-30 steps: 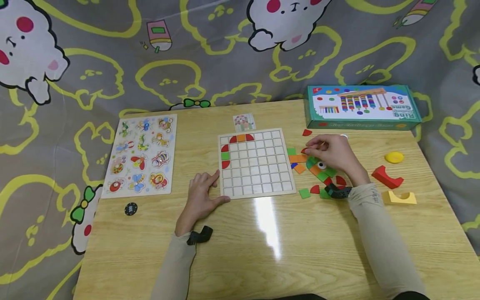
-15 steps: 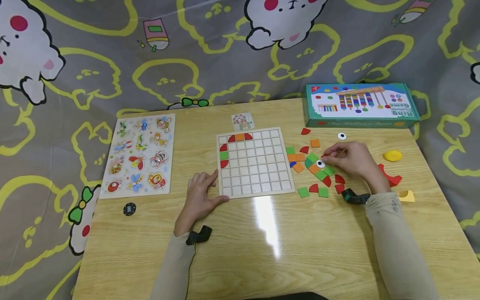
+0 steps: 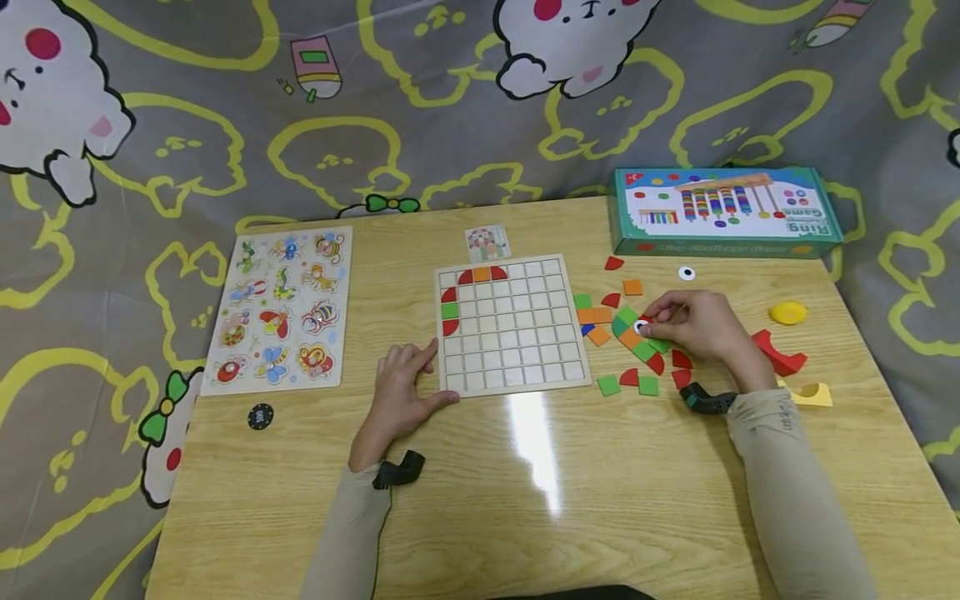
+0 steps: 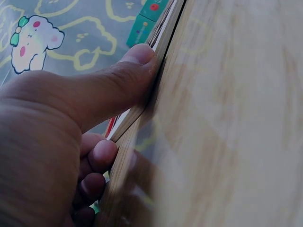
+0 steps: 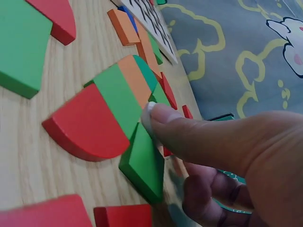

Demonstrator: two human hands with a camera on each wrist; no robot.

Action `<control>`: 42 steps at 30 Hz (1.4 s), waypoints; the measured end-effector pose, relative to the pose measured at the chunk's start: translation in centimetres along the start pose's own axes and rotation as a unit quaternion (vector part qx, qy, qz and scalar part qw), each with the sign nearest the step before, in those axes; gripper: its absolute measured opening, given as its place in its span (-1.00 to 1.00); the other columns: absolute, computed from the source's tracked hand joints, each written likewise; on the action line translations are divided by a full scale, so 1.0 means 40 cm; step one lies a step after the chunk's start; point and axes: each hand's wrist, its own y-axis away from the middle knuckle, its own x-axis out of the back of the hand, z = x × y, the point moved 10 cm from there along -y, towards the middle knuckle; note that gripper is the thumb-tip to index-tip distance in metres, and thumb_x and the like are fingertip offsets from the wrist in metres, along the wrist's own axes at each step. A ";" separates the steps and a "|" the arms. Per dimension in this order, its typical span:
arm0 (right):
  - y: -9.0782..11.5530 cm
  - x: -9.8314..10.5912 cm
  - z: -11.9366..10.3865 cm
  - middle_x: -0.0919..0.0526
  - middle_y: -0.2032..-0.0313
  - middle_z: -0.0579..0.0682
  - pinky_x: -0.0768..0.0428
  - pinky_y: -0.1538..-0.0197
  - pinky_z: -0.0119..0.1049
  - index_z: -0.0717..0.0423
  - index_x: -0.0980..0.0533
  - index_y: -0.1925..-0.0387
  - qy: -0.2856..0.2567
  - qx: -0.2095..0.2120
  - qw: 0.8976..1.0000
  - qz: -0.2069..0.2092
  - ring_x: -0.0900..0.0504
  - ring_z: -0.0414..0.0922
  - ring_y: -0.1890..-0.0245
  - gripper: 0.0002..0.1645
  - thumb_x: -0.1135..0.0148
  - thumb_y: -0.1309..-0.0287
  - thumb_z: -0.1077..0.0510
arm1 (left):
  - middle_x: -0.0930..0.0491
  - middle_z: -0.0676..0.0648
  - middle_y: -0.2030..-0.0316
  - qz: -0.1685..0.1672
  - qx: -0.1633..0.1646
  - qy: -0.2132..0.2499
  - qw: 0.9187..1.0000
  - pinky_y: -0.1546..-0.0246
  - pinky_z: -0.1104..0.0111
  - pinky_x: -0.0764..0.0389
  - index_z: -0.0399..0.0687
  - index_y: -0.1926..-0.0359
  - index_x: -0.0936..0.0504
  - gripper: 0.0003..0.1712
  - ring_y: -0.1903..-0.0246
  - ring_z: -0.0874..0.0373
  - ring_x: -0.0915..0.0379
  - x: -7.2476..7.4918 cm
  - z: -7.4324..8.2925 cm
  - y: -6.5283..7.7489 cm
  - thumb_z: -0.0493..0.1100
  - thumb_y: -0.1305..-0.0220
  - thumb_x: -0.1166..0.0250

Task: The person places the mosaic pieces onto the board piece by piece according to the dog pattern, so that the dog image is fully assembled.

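Note:
A wooden grid board lies at the table's middle, with red quarter-round, green and orange blocks along its top and left sides. My left hand rests at its front left corner, the thumb against the front edge and a forefinger at the left edge. My right hand is over the loose blocks, thumb and fingers close together. Its thumb touches a white eye disc, and a bit of red shows beside the fingertips. Whether it pinches either is hidden. A green block lies under the thumb.
A pattern card lies behind the board. An insect puzzle and a black chip are at left. At right are a game box, a second eye disc, a yellow oval, and red and yellow arch blocks.
My right hand has left a red quarter-round block near the board and moved right to the eye disc, uncovering an orange square. My left hand stays at the board's corner.

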 end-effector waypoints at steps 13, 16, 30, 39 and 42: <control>-0.021 -0.001 0.008 -0.64 0.21 0.04 -0.46 0.25 -0.30 0.05 -0.65 0.03 0.000 -0.006 1.000 -0.007 -0.56 -0.04 0.31 -0.51 -0.41 -0.11 -0.16 | -0.34 0.06 0.35 0.001 -0.005 -0.002 1.000 0.15 0.26 -0.08 -0.12 -0.40 -0.38 0.08 0.26 0.13 -0.10 0.001 0.002 0.000 0.16 0.13 -0.60; -0.022 0.000 0.006 -0.66 0.17 0.06 -0.46 0.21 -0.25 0.05 -0.65 0.01 0.005 0.000 1.000 -0.012 -0.59 -0.04 0.29 -0.51 -0.40 -0.13 -0.15 | -0.35 0.06 0.35 -0.001 -0.002 -0.002 1.000 0.14 0.26 -0.09 -0.12 -0.40 -0.38 0.08 0.26 0.13 -0.10 0.001 0.001 0.000 0.16 0.12 -0.60; -0.034 -0.016 -0.036 -0.56 0.32 0.00 -0.35 0.35 -0.26 0.01 -0.72 0.18 0.037 0.053 0.998 -0.018 -0.39 -0.08 0.40 -0.71 -0.48 -0.07 -0.01 | -0.36 0.05 0.35 -0.003 -0.001 0.002 1.000 0.17 0.27 -0.08 -0.12 -0.40 -0.38 0.07 0.27 0.13 -0.09 0.000 0.000 -0.002 0.17 0.12 -0.60; -0.036 -0.023 -0.023 -0.60 0.30 0.04 -0.43 0.30 -0.26 0.09 -0.62 0.24 0.011 0.005 0.998 -0.055 -0.49 -0.06 0.38 -0.64 -0.43 -0.12 -0.10 | -0.36 0.04 0.34 -0.008 0.002 0.005 1.000 0.16 0.27 -0.07 -0.13 -0.40 -0.38 0.08 0.27 0.12 -0.09 -0.001 0.000 -0.001 0.17 0.12 -0.60; -0.037 -0.018 -0.014 -0.62 0.29 0.04 -0.45 0.27 -0.29 0.10 -0.60 0.22 -0.009 -0.010 0.999 -0.050 -0.52 -0.05 0.36 -0.62 -0.39 -0.16 -0.12 | -0.36 0.05 0.34 -0.007 0.003 0.005 1.000 0.16 0.27 -0.07 -0.13 -0.40 -0.37 0.08 0.27 0.12 -0.08 0.001 -0.001 -0.001 0.17 0.12 -0.59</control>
